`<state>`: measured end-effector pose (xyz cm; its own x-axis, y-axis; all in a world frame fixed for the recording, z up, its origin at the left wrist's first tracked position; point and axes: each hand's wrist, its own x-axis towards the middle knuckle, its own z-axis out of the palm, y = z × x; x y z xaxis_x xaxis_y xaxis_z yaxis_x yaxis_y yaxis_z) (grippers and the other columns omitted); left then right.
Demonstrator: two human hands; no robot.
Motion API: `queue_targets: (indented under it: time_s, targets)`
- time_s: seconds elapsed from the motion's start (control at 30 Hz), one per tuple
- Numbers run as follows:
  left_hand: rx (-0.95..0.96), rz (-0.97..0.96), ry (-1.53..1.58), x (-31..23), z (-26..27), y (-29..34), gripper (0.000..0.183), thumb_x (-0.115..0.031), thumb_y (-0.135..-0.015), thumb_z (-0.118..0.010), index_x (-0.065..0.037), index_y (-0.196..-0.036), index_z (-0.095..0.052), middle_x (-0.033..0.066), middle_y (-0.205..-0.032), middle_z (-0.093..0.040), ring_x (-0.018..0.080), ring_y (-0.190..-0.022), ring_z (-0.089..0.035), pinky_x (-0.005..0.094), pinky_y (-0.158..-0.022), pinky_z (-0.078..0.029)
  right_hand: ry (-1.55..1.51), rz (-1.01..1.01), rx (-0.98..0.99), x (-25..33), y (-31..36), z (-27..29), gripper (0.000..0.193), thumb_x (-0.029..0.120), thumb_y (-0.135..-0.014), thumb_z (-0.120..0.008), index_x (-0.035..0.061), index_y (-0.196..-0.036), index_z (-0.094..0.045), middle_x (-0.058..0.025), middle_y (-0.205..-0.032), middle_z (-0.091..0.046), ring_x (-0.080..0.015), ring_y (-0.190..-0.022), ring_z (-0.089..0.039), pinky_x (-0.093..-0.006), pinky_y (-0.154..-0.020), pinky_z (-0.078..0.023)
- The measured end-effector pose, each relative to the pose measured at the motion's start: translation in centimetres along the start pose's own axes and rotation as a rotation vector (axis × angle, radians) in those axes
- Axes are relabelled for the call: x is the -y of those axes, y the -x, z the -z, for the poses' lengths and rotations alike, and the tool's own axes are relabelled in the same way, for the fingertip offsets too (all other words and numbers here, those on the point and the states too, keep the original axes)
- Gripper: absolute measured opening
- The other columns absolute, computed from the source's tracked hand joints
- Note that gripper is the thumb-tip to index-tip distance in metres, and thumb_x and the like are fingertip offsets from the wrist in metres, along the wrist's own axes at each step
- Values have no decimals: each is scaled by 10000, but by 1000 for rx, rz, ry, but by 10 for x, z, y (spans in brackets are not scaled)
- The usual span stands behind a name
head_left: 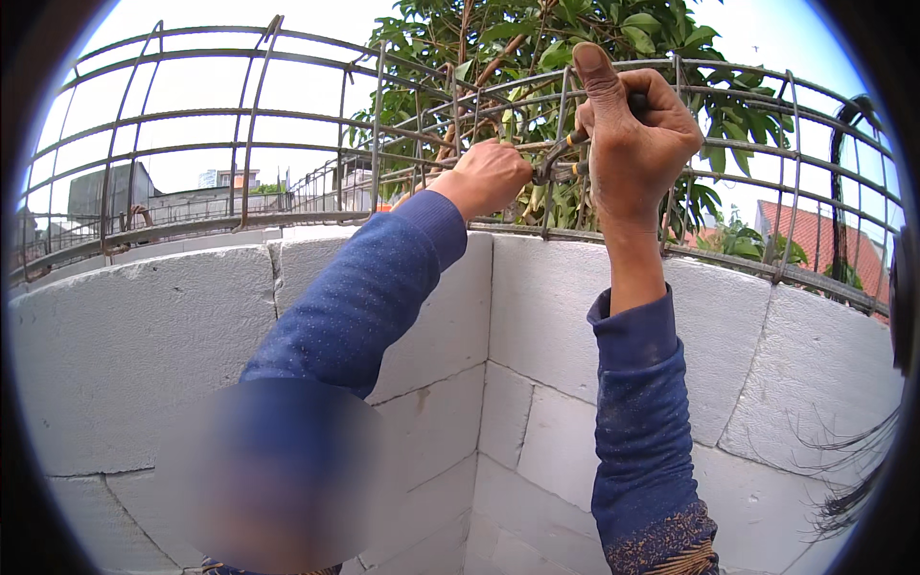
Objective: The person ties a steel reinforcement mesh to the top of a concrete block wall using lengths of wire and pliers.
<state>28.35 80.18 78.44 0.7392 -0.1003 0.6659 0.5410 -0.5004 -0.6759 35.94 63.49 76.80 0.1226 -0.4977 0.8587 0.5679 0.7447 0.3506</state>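
My right hand (636,144) is raised in front of the rebar cage (235,117), its thumb pointing up and its fingers wrapped round the handles of a pair of pincers (548,169). The dark jaws of the pincers are at the cage's bars, just right of my left hand (487,178). That left hand is closed, knuckles up, against the bars at the corner; whatever its fingers grip is hidden from view. Both arms reach upward in blue sleeves.
Below the cage stands a wall of white blocks (144,355), meeting at an inside corner. Leafy branches (613,38) hang close behind the bars. A black upright object (845,182) is at the right. Rooftops lie beyond. A blurred patch covers the lower left.
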Motion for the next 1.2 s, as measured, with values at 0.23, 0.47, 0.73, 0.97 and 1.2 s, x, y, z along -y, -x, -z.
queue_targets:
  time_s: [0.23,0.47,0.73,0.97,1.2]
  targets:
    - [332,-14,-62,-2,-13,1,147,-84,-906,-599,-61,-961,-734,114,-964,-746,278,-910,-733,424,-785,-564,-290,-75,-92,28,1,31,301,184,-852,-840,57,-705,-610,-7,-535,-533,-83,-455,-438,-285,-500,-420]
    - [355,196,96,-25,-27,-8,133,0,-847,-598,-23,-920,-706,160,-963,-736,331,-952,-723,431,-818,-562,-355,-154,-63,35,-1,60,292,211,-867,-827,58,-728,-620,-6,-549,-521,-88,-465,-438,-303,-514,-424]
    - [616,328,241,-34,6,-17,346,-20,-827,-587,1,-1161,-675,212,-1179,-697,376,-1097,-679,462,-888,-559,-317,-165,-94,28,-3,83,275,221,-873,-820,51,-763,-634,-8,-556,-523,-90,-477,-466,-297,-517,-440]
    - [643,308,109,-30,-7,-18,356,0,-818,-599,-20,-1162,-686,188,-1180,-706,356,-1107,-683,462,-871,-566,-392,-159,-39,23,0,86,274,229,-870,-824,56,-760,-641,-7,-556,-527,-93,-476,-474,-303,-515,-434]
    - [666,332,39,-27,-22,-18,342,-17,-799,-583,-17,-1117,-709,191,-1184,-703,361,-1136,-668,464,-895,-554,-387,-245,-40,26,1,91,288,234,-862,-831,54,-752,-635,-1,-560,-527,-91,-472,-473,-299,-510,-434]
